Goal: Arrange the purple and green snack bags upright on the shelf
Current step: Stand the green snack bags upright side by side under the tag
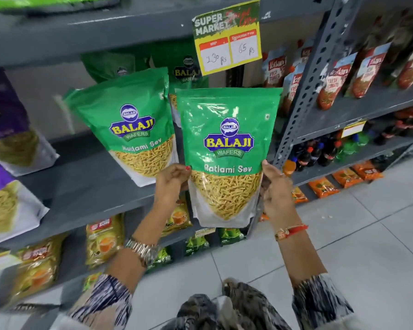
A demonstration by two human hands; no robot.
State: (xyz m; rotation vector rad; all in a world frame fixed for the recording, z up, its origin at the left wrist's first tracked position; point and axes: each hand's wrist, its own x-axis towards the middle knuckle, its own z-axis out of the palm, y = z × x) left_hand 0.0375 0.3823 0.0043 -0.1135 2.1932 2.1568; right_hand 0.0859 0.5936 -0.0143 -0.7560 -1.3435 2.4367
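Note:
I hold a green Balaji Ratlami Sev bag (pixel 227 148) upright in front of the grey shelf (pixel 86 177). My left hand (pixel 173 181) grips its left edge and my right hand (pixel 275 186) grips its right edge. A second green bag (pixel 129 125) stands on the shelf just to the left, leaning a little. More green bags (pixel 184 67) stand behind, partly hidden. Two purple bags (pixel 7 120) (pixel 3 198) sit at the far left of the shelf, tilted.
A yellow price tag (pixel 227 39) hangs from the shelf above. Tomato sauce pouches (pixel 339 79) fill the neighbouring rack to the right, with drink bottles (pixel 320 151) below. Yellow and orange snack packs (pixel 103 239) line the lower shelf. The perforated upright post (pixel 305 91) stands right of the held bag.

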